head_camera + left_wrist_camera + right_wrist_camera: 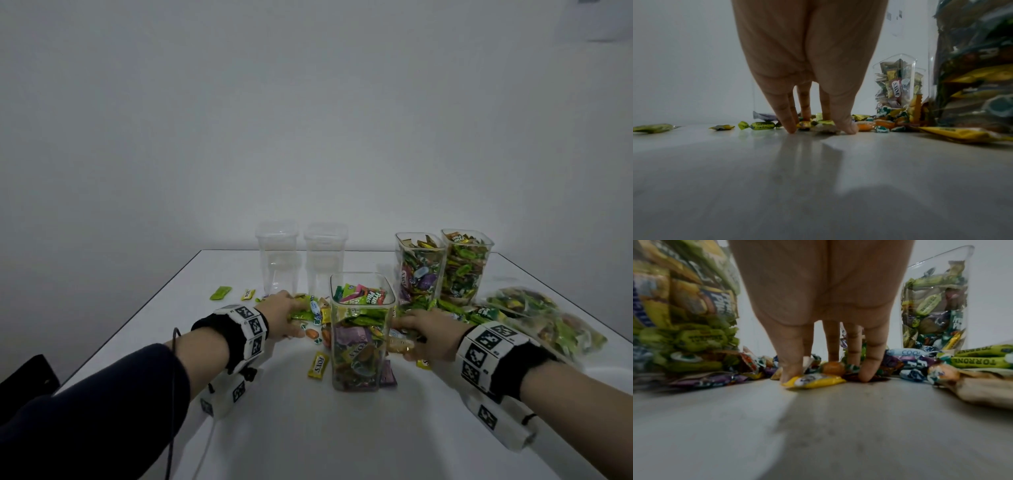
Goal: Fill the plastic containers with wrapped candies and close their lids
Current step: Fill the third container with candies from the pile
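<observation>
A clear container (pixel 361 329), lidless and nearly full of wrapped candies, stands mid-table. My left hand (pixel 291 315) lies just left of it, straight fingers spread over loose candies (pixel 313 317). In the left wrist view the left hand (pixel 820 128) has its fingertips (pixel 791 129) on the tabletop around a few candies (pixel 805 124). My right hand (pixel 411 334) lies right of the container on another candy pile. In the right wrist view the right hand (pixel 824 374) has its straight fingers down among the candies, the thumb on a yellow candy (pixel 816 380).
Two empty clear containers (pixel 277 257) (pixel 325 258) stand at the back. Two filled, lidless ones (pixel 419 267) (pixel 467 267) stand back right. Bags of candies (pixel 548 318) lie along the right edge. Stray candies (pixel 221 293) (pixel 318 365) are scattered on the white table (pixel 308 428).
</observation>
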The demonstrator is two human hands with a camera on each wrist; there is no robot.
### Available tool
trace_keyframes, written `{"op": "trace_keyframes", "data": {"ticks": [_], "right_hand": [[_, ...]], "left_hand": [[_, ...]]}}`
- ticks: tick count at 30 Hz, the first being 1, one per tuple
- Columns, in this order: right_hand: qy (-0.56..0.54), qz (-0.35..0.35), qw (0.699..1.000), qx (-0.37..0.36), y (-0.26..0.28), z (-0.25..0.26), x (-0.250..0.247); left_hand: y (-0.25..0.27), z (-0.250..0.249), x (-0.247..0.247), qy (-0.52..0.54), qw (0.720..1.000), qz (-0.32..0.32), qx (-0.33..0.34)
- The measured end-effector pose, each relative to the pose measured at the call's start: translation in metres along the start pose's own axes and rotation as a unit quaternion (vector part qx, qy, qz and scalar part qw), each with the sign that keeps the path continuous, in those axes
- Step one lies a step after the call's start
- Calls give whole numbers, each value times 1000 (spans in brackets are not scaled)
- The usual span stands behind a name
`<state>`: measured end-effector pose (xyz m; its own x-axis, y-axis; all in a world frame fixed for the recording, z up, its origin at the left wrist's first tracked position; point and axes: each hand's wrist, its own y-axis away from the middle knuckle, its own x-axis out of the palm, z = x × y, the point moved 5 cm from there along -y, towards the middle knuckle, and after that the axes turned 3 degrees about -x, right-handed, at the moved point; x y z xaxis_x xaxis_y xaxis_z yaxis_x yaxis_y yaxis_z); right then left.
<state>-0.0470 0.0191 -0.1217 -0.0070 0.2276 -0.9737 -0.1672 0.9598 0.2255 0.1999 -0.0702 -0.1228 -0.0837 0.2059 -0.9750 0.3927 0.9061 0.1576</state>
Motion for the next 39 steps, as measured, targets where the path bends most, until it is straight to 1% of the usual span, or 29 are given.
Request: {"op": "trace_keyframes", "data": {"ticks": [3,7,12,14,17,19,23,28,31,35,39], "right_hand": [[-13,-13,1000,-7,0,1,-2],[-22,-25,999,1,3,0,-5],[-32,-65,997,12,7,-1,-10],[-33,-87,996,18,9,-1,-13],[-30,-113,993,30,10,-2,-16],[-40,-130,990,38,11,-3,-18],[-67,-164,983,50,13,-6,-22],[-99,-209,971,64,18,-8,-25],[-113,-243,961,62,25,-7,-29],[-121,-265,955,48,35,-4,-30],[-136,-285,948,37,43,-2,-32]], "left_hand": [[-1,1,2,-24,1000,-5,10],[1,3,2,8,999,-28,13],[7,-2,-2,27,999,-32,32],[9,-4,-4,20,998,-44,39],[10,-5,-7,24,997,-61,31],[12,-4,-11,30,995,-88,22],[17,-1,-21,68,985,-159,-2],[24,2,-27,88,975,-203,-16],[32,7,-29,123,967,-222,-33],[46,15,-31,168,948,-264,-57],[66,19,-38,229,919,-316,-57]]}}
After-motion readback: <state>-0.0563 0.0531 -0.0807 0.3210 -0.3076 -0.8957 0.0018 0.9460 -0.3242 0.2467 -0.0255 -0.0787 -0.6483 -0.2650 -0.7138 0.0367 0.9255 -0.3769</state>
